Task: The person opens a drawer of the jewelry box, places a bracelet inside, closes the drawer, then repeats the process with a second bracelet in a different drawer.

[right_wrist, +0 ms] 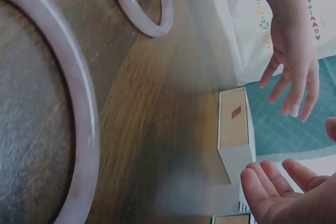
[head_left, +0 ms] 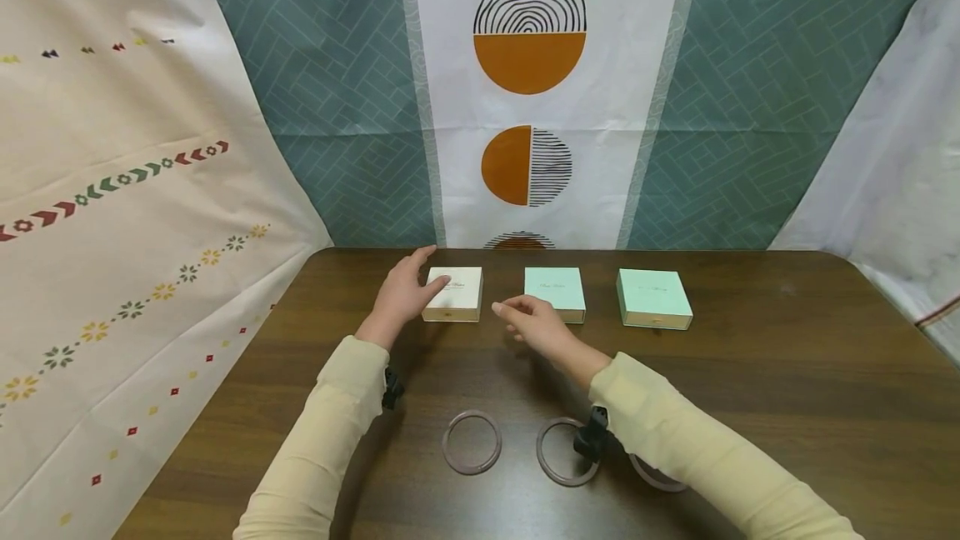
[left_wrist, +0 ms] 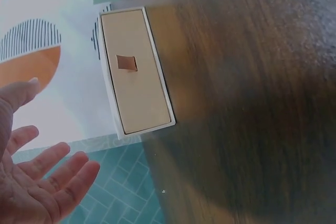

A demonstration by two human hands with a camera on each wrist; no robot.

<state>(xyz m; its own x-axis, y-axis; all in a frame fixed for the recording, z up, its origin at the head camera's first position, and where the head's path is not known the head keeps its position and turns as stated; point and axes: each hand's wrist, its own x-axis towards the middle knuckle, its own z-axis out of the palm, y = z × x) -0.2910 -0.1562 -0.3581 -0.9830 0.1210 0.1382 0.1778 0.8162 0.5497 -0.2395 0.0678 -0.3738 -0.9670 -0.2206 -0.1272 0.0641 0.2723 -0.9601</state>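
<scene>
My left hand [head_left: 401,294] is at the left side of a white box [head_left: 465,298], its thumb over the lid's edge in the head view and its fingers spread. In the left wrist view, the drawer front [left_wrist: 136,93] of this box shows a small brown pull tab [left_wrist: 126,62]; the hand stands apart from it. My right hand [head_left: 543,327] hovers in front of the middle mint-green box [head_left: 562,290], fingers loosely bent and holding nothing. Behind the right forearm lie a middle bangle [head_left: 541,450] and a partly hidden right bangle [head_left: 660,485]. A left bangle [head_left: 471,470] lies between the arms.
Another mint-green box [head_left: 654,294] stands at the right end of the row, near the back edge of the brown wooden table [head_left: 787,373]. A patterned cloth [head_left: 360,107] hangs behind the table. Pale cloths hang at both sides.
</scene>
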